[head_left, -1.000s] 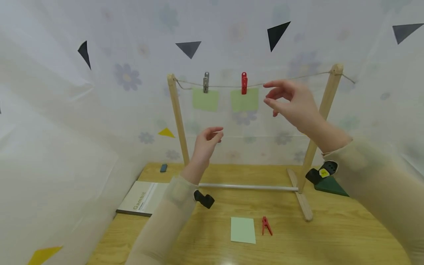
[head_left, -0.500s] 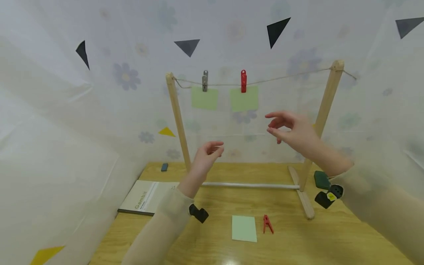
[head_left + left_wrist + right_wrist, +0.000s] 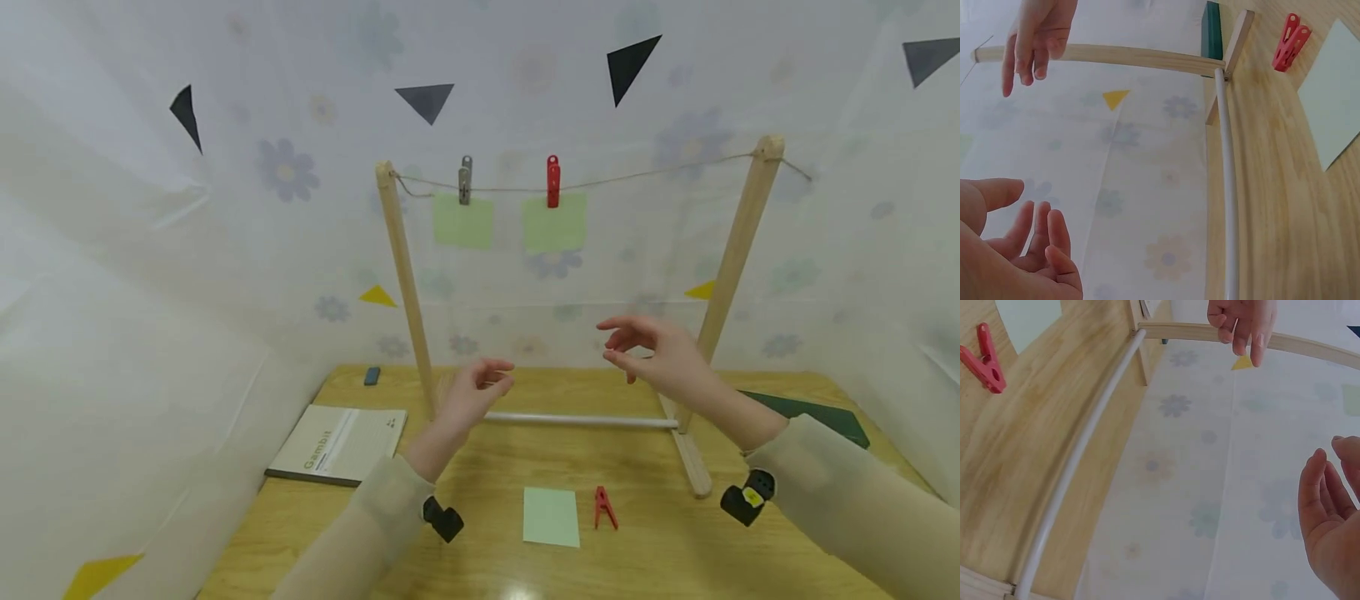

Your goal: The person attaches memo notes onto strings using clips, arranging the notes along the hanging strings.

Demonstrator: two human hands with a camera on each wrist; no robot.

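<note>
Your left hand [image 3: 468, 398] and right hand [image 3: 663, 354] are raised in the air, both empty, with fingers loosely curved and a gap between thumb and fingertips. Below them, on the near part of the table [image 3: 480, 575], whose near edge is out of view, lie a loose red clothespin [image 3: 602, 502] and a pale green sheet [image 3: 551, 517]. From your hands, both are down and toward you. The clothespin's long axis runs roughly from the far edge toward you, its spread ends facing your side. It lines up sideways more with your right hand, which looks the nearer of the two; the sheet sits just left of it, not touching, between the lines of your hands. Past your fingers, a white rod [image 3: 585, 420] runs low between two wooden posts [image 3: 738, 242], parallel to the table's far edge. A string [image 3: 637, 177] joins the post tops. On its left half, a gray clip [image 3: 465, 179] and a hanging red clip [image 3: 553, 183] each hold a green note [image 3: 555, 229]. A notebook [image 3: 348, 442] lies along the table's left edge, a small blue block [image 3: 372, 377] near the far left corner, and a dark green item [image 3: 825, 417] toward the far right corner.
</note>
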